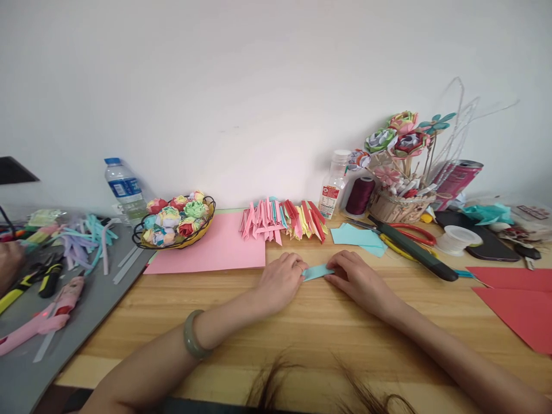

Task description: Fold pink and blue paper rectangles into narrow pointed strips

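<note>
A narrow folded strip of light blue paper (317,272) lies low over the wooden table between my two hands. My left hand (282,280), with a bangle on its forearm, has its fingers closed on the strip's left end. At the other end, my right hand (356,280) pinches the paper between thumb and fingers. Just beyond them are loose light blue paper pieces (359,238) and a row of folded paper strips (267,221) in pink, red and yellow.
A basket of paper flowers (200,233) sits on pink paper (233,247) at left. Scissors (414,250), thread (360,195) and red paper (517,310) lie at right. On the grey mat (99,305) are a pink glue gun (56,313) and another person's hand (9,261).
</note>
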